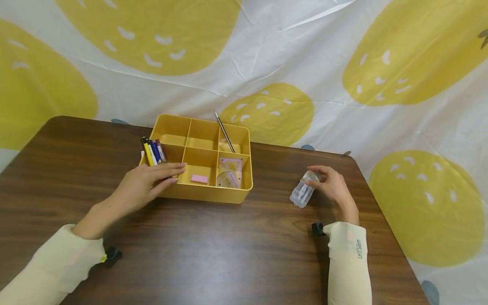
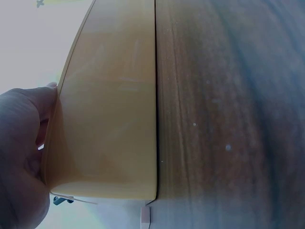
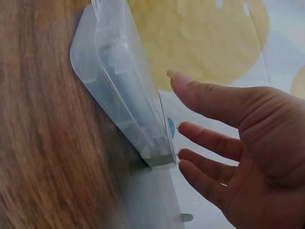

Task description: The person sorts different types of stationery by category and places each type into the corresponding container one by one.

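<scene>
My left hand [image 1: 142, 183] rests over the near left corner of a yellow compartment organizer [image 1: 206, 195], fingers fairly straight across its rim. In the left wrist view, the thumb lies along the top edge of the organizer's wall [image 2: 107, 119]. Several pens [image 1: 152, 152] stand in the compartment beside that hand. On the table to the right lies a clear plastic case [image 1: 301, 195] with small contents that are hard to make out. Around its far end my right hand [image 1: 334, 186] hovers, thumb and fingers apart; the right wrist view shows the case [image 3: 121, 81] outside its grasp.
Inside the organizer are a pink eraser [image 1: 199, 179], clear drawing rulers [image 1: 233, 167] with a protractor, and a dark pencil [image 1: 225, 132] leaning up at the back right. A white curtain with yellow fruit [image 1: 270, 112] hangs behind the brown wooden table [image 1: 213, 250].
</scene>
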`<state>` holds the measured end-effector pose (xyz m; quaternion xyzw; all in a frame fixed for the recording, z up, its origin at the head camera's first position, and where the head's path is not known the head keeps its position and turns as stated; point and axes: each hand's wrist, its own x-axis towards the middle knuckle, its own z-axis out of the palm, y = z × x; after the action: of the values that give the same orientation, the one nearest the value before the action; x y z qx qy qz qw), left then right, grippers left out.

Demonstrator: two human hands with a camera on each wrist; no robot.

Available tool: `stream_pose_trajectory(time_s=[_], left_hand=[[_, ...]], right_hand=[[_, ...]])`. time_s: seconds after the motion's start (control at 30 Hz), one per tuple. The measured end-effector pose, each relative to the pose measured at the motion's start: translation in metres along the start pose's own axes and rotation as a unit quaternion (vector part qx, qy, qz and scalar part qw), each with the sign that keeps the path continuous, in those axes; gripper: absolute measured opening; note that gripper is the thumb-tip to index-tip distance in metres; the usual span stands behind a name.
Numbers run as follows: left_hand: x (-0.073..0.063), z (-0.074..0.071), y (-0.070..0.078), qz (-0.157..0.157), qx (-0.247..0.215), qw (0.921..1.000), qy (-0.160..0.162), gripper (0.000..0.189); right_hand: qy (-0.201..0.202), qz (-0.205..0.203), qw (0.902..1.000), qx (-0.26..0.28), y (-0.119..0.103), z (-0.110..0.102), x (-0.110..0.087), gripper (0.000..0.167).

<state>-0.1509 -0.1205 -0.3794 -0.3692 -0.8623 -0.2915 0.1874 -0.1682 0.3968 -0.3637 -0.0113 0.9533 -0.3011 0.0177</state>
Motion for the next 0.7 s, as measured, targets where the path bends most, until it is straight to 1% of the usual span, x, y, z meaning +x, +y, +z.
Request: stream_pose_trajectory(time_s=[0.1,0.17,0.33,0.47,0.57,0.7], left_hand=[[0.0000,-0.0001,0.0003,0.000,0.002,1.0000,0.001,0.037],[-0.0001,0.0000,0.0003,0.000,0.003,1.0000,0.002,0.037],[-0.0004,-0.0010,0.0008,-0.002,0.004,1.0000,0.002,0.037],[-0.0005,-0.0009,0.0004,-0.002,0.006,1.0000,-0.001,0.037],[0.0000,-0.0006,0.0004,-0.001,0.006,1.0000,-0.001,0.036],[0.0004,0.0000,-0.0001,0.000,0.003,1.0000,-0.001,0.036]], right_hand=[[-0.010,0.009,0.9999,0.005,0.0026,-0.0006,-0.0009,0.054],[-0.018,0.018,0.9995,0.020,0.0040,-0.0010,-0.0010,0.057],[-0.033,0.022,0.9988,0.027,0.0051,-0.0032,0.0001,0.057],[-0.044,0.012,0.9989,0.013,0.0049,-0.0054,-0.0012,0.053],[-0.054,-0.004,0.9985,0.002,0.0056,-0.0062,-0.0028,0.050],[-0.068,-0.015,0.9976,-0.004,0.0071,-0.0068,-0.0042,0.051]])
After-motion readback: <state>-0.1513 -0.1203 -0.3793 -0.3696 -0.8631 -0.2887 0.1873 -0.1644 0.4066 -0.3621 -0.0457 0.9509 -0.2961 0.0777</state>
